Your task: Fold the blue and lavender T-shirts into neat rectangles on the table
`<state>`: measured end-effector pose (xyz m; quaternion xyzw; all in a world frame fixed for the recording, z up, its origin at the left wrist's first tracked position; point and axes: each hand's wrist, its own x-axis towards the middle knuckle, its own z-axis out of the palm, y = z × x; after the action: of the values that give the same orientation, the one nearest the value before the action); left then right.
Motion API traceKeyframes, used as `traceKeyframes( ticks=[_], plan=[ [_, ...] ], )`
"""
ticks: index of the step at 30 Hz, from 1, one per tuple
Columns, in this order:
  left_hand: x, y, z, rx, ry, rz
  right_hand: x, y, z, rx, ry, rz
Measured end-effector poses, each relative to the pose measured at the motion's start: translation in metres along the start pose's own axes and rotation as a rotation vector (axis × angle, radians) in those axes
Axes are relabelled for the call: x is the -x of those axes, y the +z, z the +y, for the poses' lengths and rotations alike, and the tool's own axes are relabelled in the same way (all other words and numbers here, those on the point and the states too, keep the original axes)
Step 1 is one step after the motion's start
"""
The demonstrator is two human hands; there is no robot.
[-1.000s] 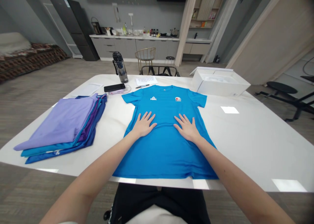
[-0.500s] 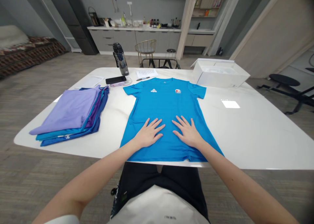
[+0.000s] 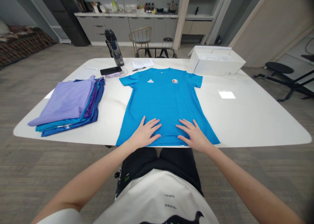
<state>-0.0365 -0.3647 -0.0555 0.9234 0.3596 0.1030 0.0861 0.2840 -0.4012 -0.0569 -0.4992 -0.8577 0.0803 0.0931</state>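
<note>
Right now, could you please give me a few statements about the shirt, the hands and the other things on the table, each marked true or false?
1. Both the left hand and the right hand lie flat on the blue T-shirt. True.
2. The T-shirt is folded in half. False: it lies spread out, both sleeves showing.
3. The stack of folded shirts lies on the person's left. True.
4. The white box sits on top of that stack. False: it stands on the table at the far right.
5. A dark water bottle stands at the far edge. True.
</note>
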Motion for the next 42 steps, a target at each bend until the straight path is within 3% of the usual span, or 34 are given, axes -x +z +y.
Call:
traceKeyframes(
  ticks=[3,8,12,17,23,32,37,39,42],
  plan=[
    [0.004,-0.003,0.007,0.036,0.100,0.012,0.017,-0.005,0.005,-0.073,-0.035,0.051],
    [0.010,-0.004,0.013,0.051,0.112,-0.052,0.046,-0.016,0.015,-0.107,0.030,0.061],
    [0.014,-0.006,0.015,0.026,0.178,-0.056,0.060,-0.022,0.019,-0.125,-0.003,0.056],
    [0.013,-0.009,0.026,-0.064,0.208,-0.033,0.058,-0.020,0.015,-0.022,-0.081,0.089],
    [0.009,-0.007,0.035,-0.102,0.210,-0.045,0.048,-0.027,0.000,0.170,-0.158,0.013],
    [0.012,-0.012,0.046,-0.080,0.122,0.021,0.055,-0.031,-0.011,0.292,-0.100,-0.066],
    [0.015,-0.020,0.054,-0.041,0.143,-0.063,0.062,-0.038,-0.011,0.180,-0.096,-0.070],
    [0.015,-0.022,0.051,-0.014,0.146,-0.089,0.063,-0.039,-0.004,0.099,-0.044,-0.034],
    [0.013,-0.023,0.036,-0.006,0.063,-0.052,0.065,-0.039,0.015,0.056,0.147,0.035]
  ],
)
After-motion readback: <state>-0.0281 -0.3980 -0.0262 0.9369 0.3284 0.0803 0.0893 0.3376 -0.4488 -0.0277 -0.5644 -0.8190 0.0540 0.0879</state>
